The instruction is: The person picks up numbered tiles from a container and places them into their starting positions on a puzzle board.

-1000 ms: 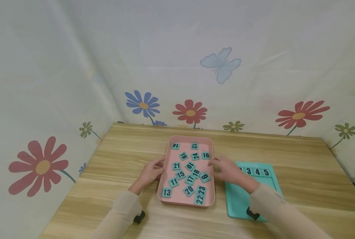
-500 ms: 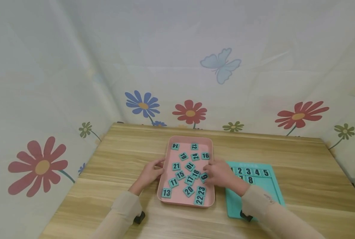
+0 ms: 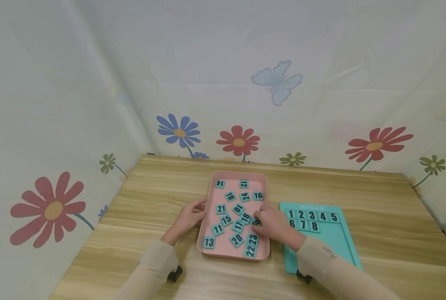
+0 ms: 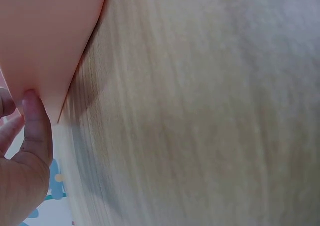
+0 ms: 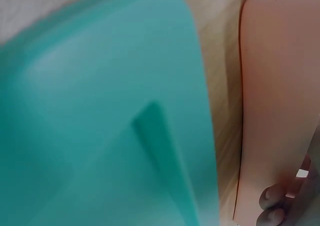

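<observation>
On the table a pink tray bears several teal number tiles, among them 13, 21 and 16. My left hand holds the tray's left side; in the left wrist view its thumb presses the outer wall while other fingers reach the rim. Across the right rim comes my right hand, thumb and fingertips pinching a number tile that they partly cover. The right wrist view shows fingertips at the tray's wall, without the tile.
Right of the tray lies a teal number board, partly under my right forearm. Tiles 1 to 5 fill its top row, and 6, 7, 8 stand below. A flowered sheet rises behind the table.
My right hand has moved left and down from the tray's right rim onto the number tile, uncovering more of the board's tiles. The left hand keeps its place on the tray.
</observation>
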`<state>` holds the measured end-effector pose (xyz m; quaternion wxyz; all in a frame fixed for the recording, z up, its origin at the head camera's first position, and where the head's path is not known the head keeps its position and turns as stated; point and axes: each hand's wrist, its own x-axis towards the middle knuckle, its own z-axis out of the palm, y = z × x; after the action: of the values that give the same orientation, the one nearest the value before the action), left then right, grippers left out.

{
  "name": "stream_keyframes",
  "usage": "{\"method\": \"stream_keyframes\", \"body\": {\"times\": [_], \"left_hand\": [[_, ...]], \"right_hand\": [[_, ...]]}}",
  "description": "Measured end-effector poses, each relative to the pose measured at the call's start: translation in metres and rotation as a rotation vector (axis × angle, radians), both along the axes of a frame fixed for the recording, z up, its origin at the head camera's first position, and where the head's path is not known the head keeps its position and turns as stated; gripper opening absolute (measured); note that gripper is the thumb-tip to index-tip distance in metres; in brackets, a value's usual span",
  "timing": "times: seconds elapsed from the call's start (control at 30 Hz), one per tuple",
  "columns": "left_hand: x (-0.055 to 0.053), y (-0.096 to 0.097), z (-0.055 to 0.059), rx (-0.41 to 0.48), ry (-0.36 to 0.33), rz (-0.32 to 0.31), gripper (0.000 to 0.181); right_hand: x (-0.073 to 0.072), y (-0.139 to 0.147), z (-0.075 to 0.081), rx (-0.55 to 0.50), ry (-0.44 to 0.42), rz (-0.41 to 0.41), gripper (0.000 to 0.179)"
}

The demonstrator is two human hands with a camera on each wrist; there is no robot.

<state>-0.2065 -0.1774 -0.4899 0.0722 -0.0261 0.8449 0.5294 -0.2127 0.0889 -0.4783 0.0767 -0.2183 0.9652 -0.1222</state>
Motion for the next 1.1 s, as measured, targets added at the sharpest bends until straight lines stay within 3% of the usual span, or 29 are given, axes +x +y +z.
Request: {"method": "stream_keyframes", "body": {"times": [0.4, 0.67, 0.77, 0.9, 1.1], "left_hand": [[0.0, 0.0, 0.0, -0.012, -0.01, 0.005, 0.047], [-0.001, 0.0, 0.0, -0.024, -0.003, 0.006, 0.046], [-0.001, 0.0, 0.0, -0.024, -0.008, 0.011, 0.046], [0.0, 0.0, 0.0, -0.023, -0.01, 0.014, 0.045], [0.001, 0.001, 0.001, -0.018, -0.009, 0.012, 0.046]], "right_hand": [[0.007, -0.004, -0.002, 0.016, -0.023, -0.023, 0.043], [0.006, -0.001, -0.001, -0.108, -0.096, -0.065, 0.046], [0.006, 0.002, 0.005, -0.185, -0.101, -0.09, 0.045], [0.005, 0.012, 0.017, -0.204, -0.054, -0.105, 0.041], [0.003, 0.042, 0.03, -0.246, -0.027, -0.064, 0.043]]}}
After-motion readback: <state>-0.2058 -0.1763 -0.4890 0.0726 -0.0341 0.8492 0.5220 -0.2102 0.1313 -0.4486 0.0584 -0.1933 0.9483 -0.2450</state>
